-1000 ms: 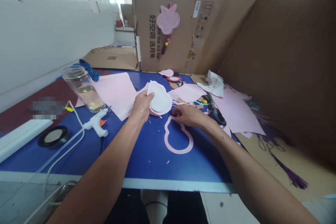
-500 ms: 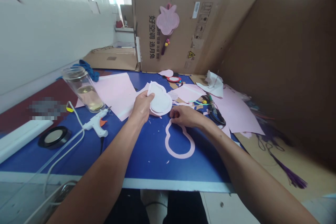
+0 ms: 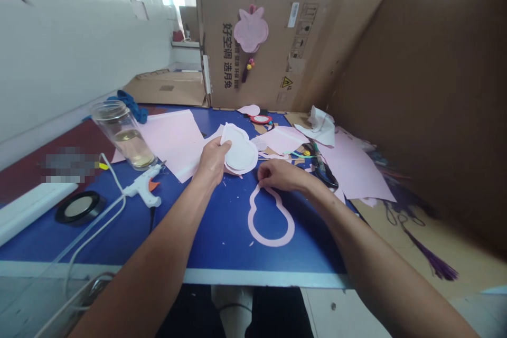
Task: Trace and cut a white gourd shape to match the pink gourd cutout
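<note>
My left hand [image 3: 212,161] grips a white gourd-shaped piece [image 3: 240,150] at its edge, above the blue table top [image 3: 222,243]. A pink backing [image 3: 253,161] shows around the white piece. My right hand [image 3: 280,175] rests with curled fingers just over the top of a thin pink gourd-shaped paper ring [image 3: 271,245], which lies flat on the blue surface. Its fingertips are at or very near the ring's narrow end.
A glass bottle [image 3: 124,136] with yellowish liquid and a white hot glue gun [image 3: 142,190] stand at left. Pink sheets [image 3: 356,174] and black-handled scissors [image 3: 322,171] lie at right. Cardboard walls [image 3: 253,74] rise behind the table.
The pink ring has slid toward me across the table. My right hand has drawn back from its top. The whole view has shifted slightly.
</note>
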Demonstrator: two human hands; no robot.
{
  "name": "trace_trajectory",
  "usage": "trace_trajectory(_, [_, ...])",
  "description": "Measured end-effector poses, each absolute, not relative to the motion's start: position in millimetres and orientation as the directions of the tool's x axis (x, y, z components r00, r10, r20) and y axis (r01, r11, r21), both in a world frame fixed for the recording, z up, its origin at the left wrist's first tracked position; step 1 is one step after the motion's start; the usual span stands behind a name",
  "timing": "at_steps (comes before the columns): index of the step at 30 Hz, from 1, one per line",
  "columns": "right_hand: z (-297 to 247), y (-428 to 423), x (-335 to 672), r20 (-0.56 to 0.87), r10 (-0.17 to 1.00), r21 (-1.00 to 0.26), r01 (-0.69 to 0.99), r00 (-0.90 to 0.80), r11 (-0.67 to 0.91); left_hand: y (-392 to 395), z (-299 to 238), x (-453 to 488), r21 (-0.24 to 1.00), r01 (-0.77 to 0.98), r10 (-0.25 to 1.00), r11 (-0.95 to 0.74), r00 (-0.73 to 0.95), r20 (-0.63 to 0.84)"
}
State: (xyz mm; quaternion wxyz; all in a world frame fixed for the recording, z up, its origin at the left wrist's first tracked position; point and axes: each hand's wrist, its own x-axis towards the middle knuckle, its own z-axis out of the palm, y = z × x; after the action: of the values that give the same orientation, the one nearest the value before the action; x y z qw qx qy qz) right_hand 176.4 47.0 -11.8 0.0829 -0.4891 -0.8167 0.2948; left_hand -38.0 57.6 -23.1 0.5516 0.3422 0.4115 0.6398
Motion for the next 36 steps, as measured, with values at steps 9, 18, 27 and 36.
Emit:
trace_trajectory(9, [-13, 50, 180, 0.001, 0.909, -0.620, 0.712, -0.417, 0.328, 53, -18, -37, 0.918, -0.394, 0.987, -0.050, -0.162, -0.015])
trace_trajectory(18, [-4, 49, 172, 0.291, 0.941, -0.820, 0.462, -0.171, 0.337, 53, -24, -28, 0.864, -0.496, 0.995, -0.086, -0.089, 0.048])
trace_trajectory(27, [-13, 52, 170, 0.221, 0.955, -0.909, 0.314, -0.196, 0.274, 47, -22, -23, 0.849, -0.527, 0.999, -0.035, -0.022, 0.027])
trace_trajectory(36, [-17, 54, 168, 0.196, 0.975, -0.939, 0.264, -0.108, 0.218, 47, -22, -22, 0.832, -0.555, 0.999, -0.027, -0.039, 0.006])
